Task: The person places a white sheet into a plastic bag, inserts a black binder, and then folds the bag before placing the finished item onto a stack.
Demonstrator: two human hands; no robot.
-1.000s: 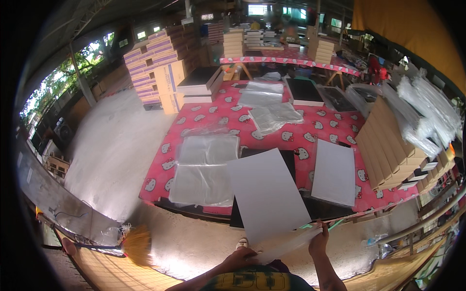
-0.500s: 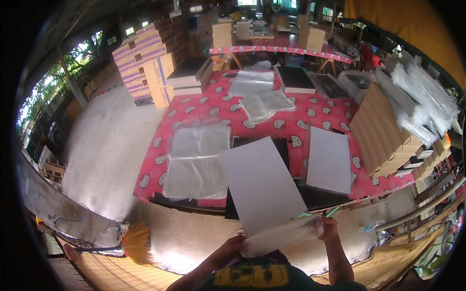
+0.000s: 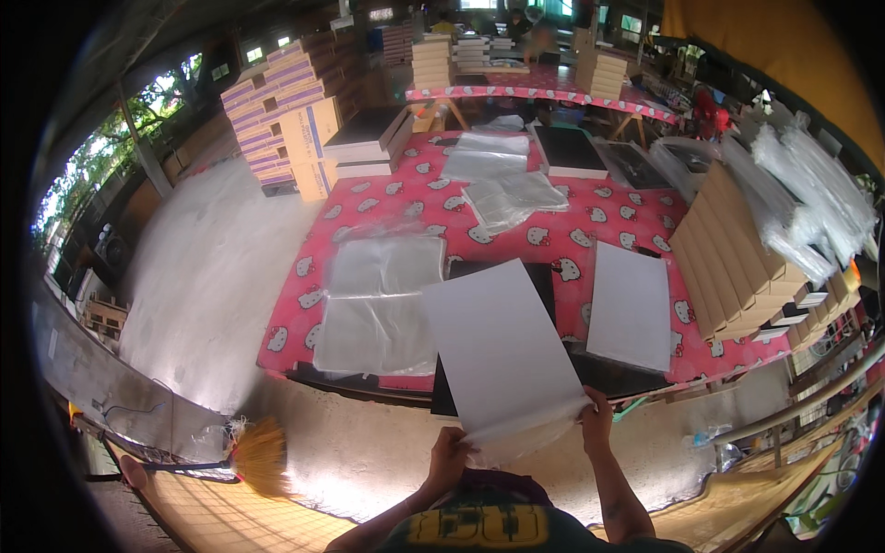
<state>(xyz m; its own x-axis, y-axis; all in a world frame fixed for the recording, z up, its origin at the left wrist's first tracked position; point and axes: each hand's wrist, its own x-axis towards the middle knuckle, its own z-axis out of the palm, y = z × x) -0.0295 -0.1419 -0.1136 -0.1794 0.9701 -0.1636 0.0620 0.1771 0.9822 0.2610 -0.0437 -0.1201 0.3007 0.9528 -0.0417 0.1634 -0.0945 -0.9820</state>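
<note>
A white rectangular sheet or thin board [image 3: 502, 336] leans over the near edge of the table, its near end inside a clear plastic sleeve [image 3: 525, 441]. My left hand [image 3: 450, 452] pinches the sleeve at the sheet's near left corner. At the near right corner, my right hand [image 3: 596, 412] is closed on the sleeve's other side. A black flat panel [image 3: 452, 387] shows partly beneath the sheet. On the left lies a pile of clear plastic sleeves [image 3: 380, 309]; on the right rests another white sheet [image 3: 630, 309].
The table [image 3: 369, 207] has a pink patterned cover. Cardboard boxes [image 3: 286, 129] and black-topped slabs [image 3: 369, 138] stand at the far left. Folded cardboard [image 3: 728, 258] and plastic-wrapped bundles [image 3: 811, 194] crowd the right. A broom [image 3: 258, 456] lies at the lower left.
Both hands have moved up and forward, drawing the sleeve further over the sheet's near end. My right hand has also come left. The view has shifted slightly.
</note>
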